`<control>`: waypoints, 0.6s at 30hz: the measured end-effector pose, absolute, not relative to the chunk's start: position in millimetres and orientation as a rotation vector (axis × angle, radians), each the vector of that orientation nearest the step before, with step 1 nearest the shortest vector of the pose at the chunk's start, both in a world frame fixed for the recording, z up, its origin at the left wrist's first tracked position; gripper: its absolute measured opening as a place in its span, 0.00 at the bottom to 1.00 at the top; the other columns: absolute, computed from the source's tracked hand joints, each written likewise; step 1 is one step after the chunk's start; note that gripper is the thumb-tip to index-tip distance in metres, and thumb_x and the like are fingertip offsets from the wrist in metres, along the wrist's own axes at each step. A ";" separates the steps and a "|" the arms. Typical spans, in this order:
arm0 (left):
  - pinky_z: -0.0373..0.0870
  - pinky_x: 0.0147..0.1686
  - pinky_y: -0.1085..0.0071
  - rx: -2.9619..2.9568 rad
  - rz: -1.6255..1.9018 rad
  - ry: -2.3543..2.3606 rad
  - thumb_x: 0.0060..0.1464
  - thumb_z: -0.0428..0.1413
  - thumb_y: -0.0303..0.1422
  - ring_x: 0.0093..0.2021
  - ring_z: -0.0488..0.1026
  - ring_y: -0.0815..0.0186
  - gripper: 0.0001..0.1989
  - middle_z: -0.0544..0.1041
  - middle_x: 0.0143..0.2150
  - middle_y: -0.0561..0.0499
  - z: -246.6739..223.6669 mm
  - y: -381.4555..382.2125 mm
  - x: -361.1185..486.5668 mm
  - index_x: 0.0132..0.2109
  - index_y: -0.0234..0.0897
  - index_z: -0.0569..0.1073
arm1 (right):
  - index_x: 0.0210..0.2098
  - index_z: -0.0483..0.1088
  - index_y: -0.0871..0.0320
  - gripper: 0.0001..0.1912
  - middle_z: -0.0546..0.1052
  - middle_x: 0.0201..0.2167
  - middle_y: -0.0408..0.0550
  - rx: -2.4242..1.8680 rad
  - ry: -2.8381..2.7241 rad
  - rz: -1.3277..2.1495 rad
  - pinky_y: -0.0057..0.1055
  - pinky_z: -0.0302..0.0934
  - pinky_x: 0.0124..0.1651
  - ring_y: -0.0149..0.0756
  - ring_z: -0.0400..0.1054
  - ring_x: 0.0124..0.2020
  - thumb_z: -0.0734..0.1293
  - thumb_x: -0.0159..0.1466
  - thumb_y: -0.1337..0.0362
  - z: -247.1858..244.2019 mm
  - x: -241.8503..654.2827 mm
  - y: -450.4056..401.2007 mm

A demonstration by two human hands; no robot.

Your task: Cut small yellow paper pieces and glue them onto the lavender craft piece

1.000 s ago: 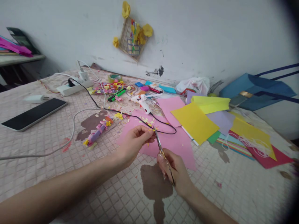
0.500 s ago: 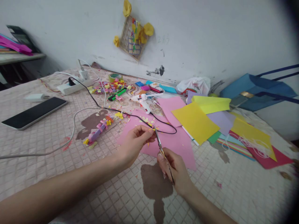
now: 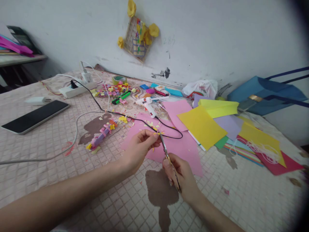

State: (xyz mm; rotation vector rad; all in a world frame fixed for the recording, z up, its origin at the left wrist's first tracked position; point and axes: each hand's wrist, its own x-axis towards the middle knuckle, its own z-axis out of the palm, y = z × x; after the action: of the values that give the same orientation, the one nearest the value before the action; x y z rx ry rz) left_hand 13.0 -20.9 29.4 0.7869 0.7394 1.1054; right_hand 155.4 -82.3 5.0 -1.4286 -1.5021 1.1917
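Almost nothing has moved since the earlier frames: both hands sit where they were half a second and a second ago, and the only shift is a slight drift of the view, with the scissor tips resting at the same spot on the yellow scrap.

The left hand (image 3: 138, 148) pinches a tiny yellow paper piece (image 3: 156, 132) between thumb and fingertips, closed tight on it, just above the near part of the pink paper sheet (image 3: 185, 151). The right hand (image 3: 182, 177) is wrapped around the handles of a small pair of scissors (image 3: 166, 153), whose blades point up and away to meet the scrap right beside the left thumb. The blades look nearly together, though they are too thin in this view to say how far.

Judging from this, the step in hand is fine snipping of the yellow piece, likely fringing or trimming its edge. The next cut would call for a small turn or feed of the scrap by the left fingers, while the blades take a short bite that stays clear of the fingertips.

Yellow trimmings lie scattered on the pink sheet. A black cord (image 3: 135, 117) loops across it towards the far left. A white glue gun (image 3: 147, 104) lies just beyond, and yellow paper sheets (image 3: 201, 125) lie to the right. A phone (image 3: 33, 116) rests well apart at the far left.
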 end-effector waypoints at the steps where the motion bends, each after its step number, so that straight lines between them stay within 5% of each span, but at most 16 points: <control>1: 0.64 0.36 0.70 0.786 1.108 0.742 0.49 0.59 0.32 0.31 0.68 0.71 0.08 0.73 0.31 0.51 29.5 -21.0 13.1 0.29 0.33 0.68 | 0.22 0.56 0.56 0.20 0.57 0.15 0.36 -1.425 -1.501 1.193 0.25 0.45 0.20 0.26 0.50 0.16 0.59 0.62 0.49 4.7 155.6 -82.1; 18: 0.64 0.37 0.70 0.784 1.106 0.746 0.48 0.59 0.33 0.32 0.68 0.70 0.08 0.73 0.30 0.51 29.1 -22.0 13.8 0.29 0.33 0.69 | 0.22 0.56 0.56 0.20 0.57 0.15 0.36 -1.441 -1.486 1.192 0.25 0.46 0.19 0.25 0.51 0.16 0.59 0.62 0.48 5.1 155.4 -81.4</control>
State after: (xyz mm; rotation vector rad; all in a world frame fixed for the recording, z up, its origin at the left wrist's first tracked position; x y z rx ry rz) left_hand 13.8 -22.0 29.1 0.7839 0.7458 1.1064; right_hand 155.4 -81.4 5.1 -1.4408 -1.4864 1.1925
